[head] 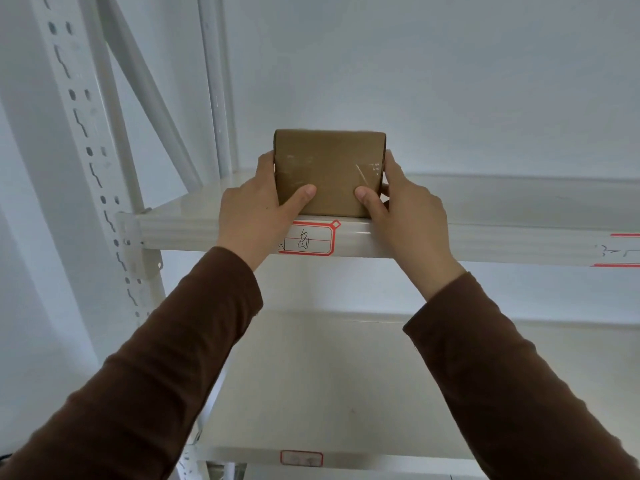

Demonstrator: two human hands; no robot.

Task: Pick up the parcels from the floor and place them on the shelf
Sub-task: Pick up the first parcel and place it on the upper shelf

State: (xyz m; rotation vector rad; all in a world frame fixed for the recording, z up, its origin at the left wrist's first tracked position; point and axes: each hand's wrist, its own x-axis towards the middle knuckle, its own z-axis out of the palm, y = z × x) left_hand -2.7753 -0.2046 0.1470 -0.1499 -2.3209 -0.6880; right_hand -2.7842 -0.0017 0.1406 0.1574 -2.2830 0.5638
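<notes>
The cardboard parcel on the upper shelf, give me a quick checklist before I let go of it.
1. Cardboard parcel bottom resting on the upper shelf: ok, it sits at the front edge.
2. Pushed fully back from the edge: not ok.
3. Left hand and right hand gripping both sides: ok.
4. Parcel upright: ok.
5. Space behind the parcel clear: cannot tell, hidden.
</notes>
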